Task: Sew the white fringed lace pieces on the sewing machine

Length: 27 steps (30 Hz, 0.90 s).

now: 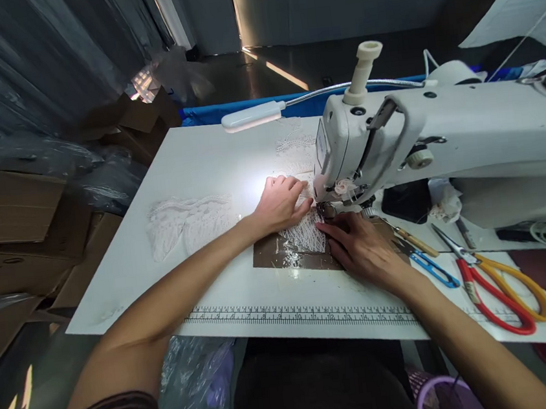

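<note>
A piece of white lace fabric [306,237] lies under the needle area of the white sewing machine [461,139], partly over a brown plate [271,253]. My left hand [282,202] rests flat on the lace left of the presser foot, its fingers stretched out and slightly apart. To the right of the foot, my right hand [358,244] touches the lace edge with thumb and fingers close to the needle. Whether those fingertips pinch the lace is hard to see. More lace pieces [192,223] lie on the table at the left.
Red-and-yellow scissors [498,278], blue thread snips [433,269] and a wooden-handled tool [416,241] lie right of my right hand. A lamp [251,117] hangs over the table. A printed ruler [304,312] runs along the front edge. Cardboard boxes [13,238] stand at the left.
</note>
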Each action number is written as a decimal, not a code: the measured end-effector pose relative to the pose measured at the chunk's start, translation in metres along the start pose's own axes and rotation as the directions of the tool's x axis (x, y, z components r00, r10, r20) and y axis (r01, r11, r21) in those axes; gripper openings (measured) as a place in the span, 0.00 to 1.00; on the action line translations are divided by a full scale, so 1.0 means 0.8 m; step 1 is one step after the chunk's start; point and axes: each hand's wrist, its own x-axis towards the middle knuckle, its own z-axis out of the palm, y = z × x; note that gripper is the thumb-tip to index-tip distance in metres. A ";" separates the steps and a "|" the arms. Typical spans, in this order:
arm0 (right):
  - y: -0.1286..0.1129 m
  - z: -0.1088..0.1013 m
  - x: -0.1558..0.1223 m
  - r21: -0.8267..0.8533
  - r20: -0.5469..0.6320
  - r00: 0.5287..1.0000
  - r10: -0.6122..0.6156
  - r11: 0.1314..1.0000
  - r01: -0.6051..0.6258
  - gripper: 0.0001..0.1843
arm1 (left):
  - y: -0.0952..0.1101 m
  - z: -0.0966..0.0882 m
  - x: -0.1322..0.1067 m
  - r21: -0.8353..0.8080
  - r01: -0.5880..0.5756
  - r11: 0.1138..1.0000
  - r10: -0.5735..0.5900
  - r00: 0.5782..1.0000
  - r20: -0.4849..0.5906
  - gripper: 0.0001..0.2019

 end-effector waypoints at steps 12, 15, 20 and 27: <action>0.032 -0.035 -0.003 0.305 0.118 0.990 0.081 0.946 -0.114 0.23 | 0.008 -0.026 -0.035 -0.194 -0.229 0.954 0.220 0.973 -0.066 0.12; 0.031 -0.040 -0.002 0.317 0.085 0.993 0.081 0.943 -0.104 0.20 | 0.019 -0.028 -0.051 -0.293 -0.308 0.905 0.316 0.948 -0.021 0.10; 0.019 -0.035 0.002 0.334 0.059 0.997 0.044 0.940 -0.062 0.14 | 0.028 -0.023 -0.058 -0.368 -0.283 0.886 0.313 0.950 0.021 0.09; 0.002 -0.018 0.012 0.357 0.082 0.996 -0.033 0.934 0.002 0.08 | 0.032 -0.022 -0.057 -0.377 -0.218 0.900 0.242 0.970 0.015 0.11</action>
